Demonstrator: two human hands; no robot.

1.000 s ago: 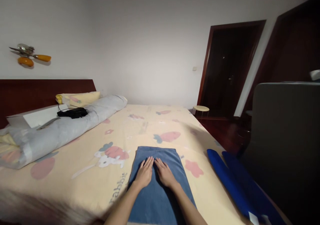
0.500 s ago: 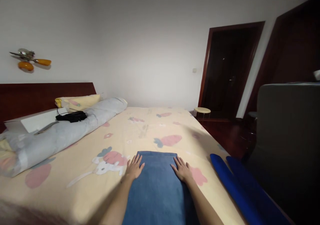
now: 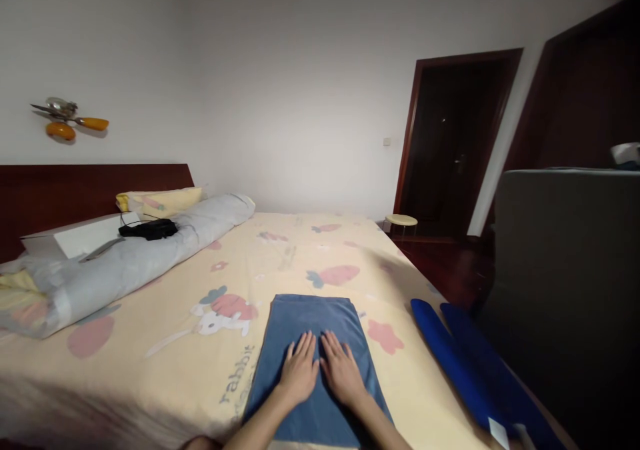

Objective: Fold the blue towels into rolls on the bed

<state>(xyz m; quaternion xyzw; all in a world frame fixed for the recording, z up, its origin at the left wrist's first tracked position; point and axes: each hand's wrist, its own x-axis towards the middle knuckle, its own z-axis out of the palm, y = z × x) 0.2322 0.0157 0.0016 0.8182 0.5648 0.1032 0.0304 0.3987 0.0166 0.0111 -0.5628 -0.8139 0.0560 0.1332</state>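
Observation:
A blue cloth (image 3: 310, 313) lies spread on the yellow patterned bedsheet (image 3: 285, 243); its exact kind I cannot make out. My left hand (image 3: 300, 370) rests palm down on the cloth's middle, fingers stretched out. Beside it, a small gap away, my right hand (image 3: 343, 373) also lies flat on the cloth with its fingers extended. Neither hand grips anything. The cloth's far edge shows beyond my fingertips, and my forearms cover part of its near half.
Two long blue pieces (image 3: 450, 357) lie at the bed's right edge, beside a dark grey panel (image 3: 565, 270). On the left are a rolled grey quilt (image 3: 150, 277), a black item (image 3: 147, 229), a white box (image 3: 90, 235) and a pillow (image 3: 170, 200). A stool (image 3: 401, 220) stands near the door (image 3: 450, 150).
Both hands have moved from the cloth's far side corners inward and nearer to me, onto its middle. More of the cloth's near part now shows, and the view has shifted slightly.

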